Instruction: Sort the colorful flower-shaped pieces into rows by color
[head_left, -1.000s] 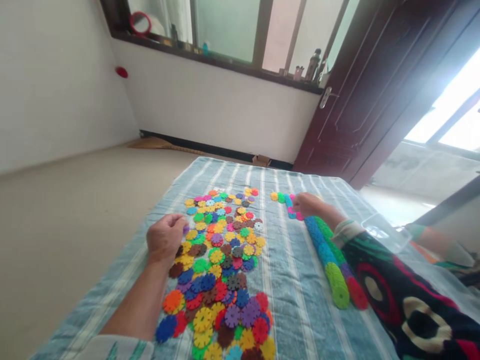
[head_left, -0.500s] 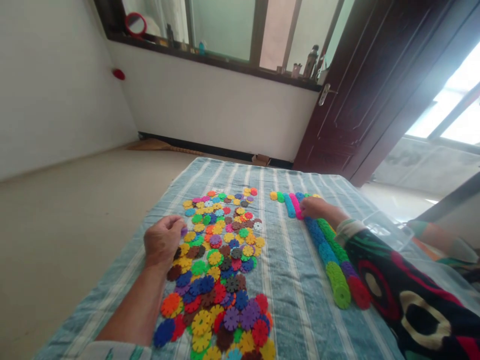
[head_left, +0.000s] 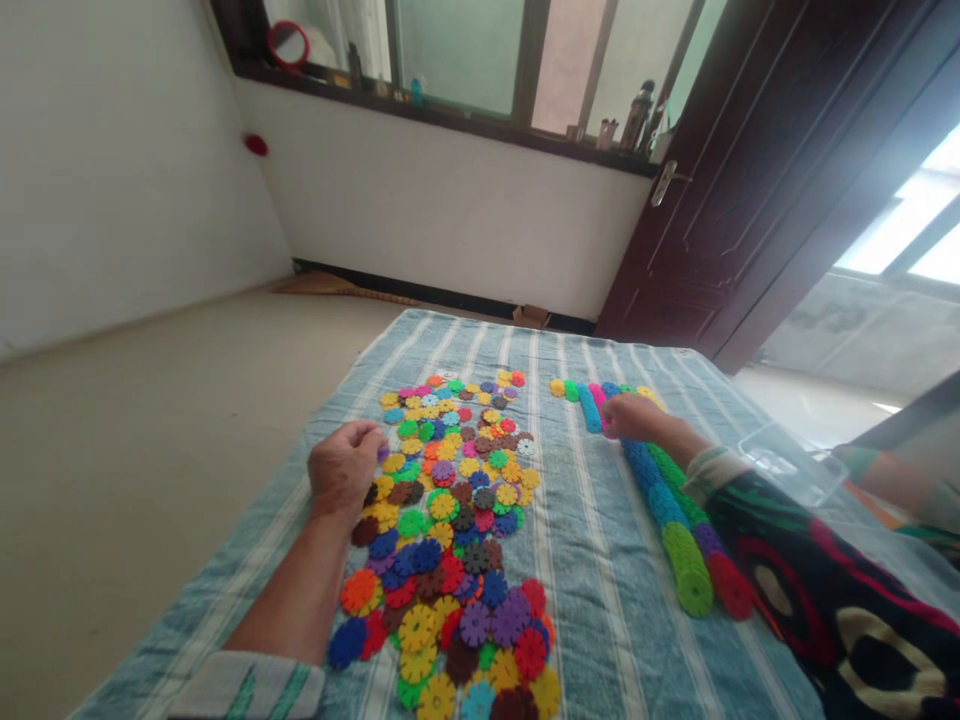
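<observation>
Pale walls [head_left: 127, 150] and a beige floor [head_left: 150, 430] take up the left side of the room, beside a table spread with a blue-and-white striped cloth [head_left: 581, 510]. A small red round object [head_left: 256, 145] sits on the wall, and a red-framed mirror [head_left: 288, 45] stands on the sill to its right.

At the table's left side, the left hand [head_left: 345, 465] is half closed, thumb and forefinger drawn together. A purple disc [head_left: 383, 452] shows right at its fingertips; whether it is pinched or only touched, I cannot tell.

Just right of that hand, many notched discs [head_left: 447, 500] in mixed colours lie scattered and overlapping down the cloth. A strip of bare cloth separates them from neat rows of discs: short ones at the far end, including a light blue row [head_left: 589, 408] and a pink row [head_left: 598, 395].

The right hand [head_left: 634, 415] is narrow, its fingers curled down at the near end of the pink row; what they hold, if anything, is hidden. Beneath that forearm run a long blue row [head_left: 649, 475] ending in lime green and, beside it, a green row [head_left: 667, 465] ending in purple and red.

Behind stands a dark red door [head_left: 697, 200]; farther right on the table is a clear plastic box [head_left: 795, 465].
</observation>
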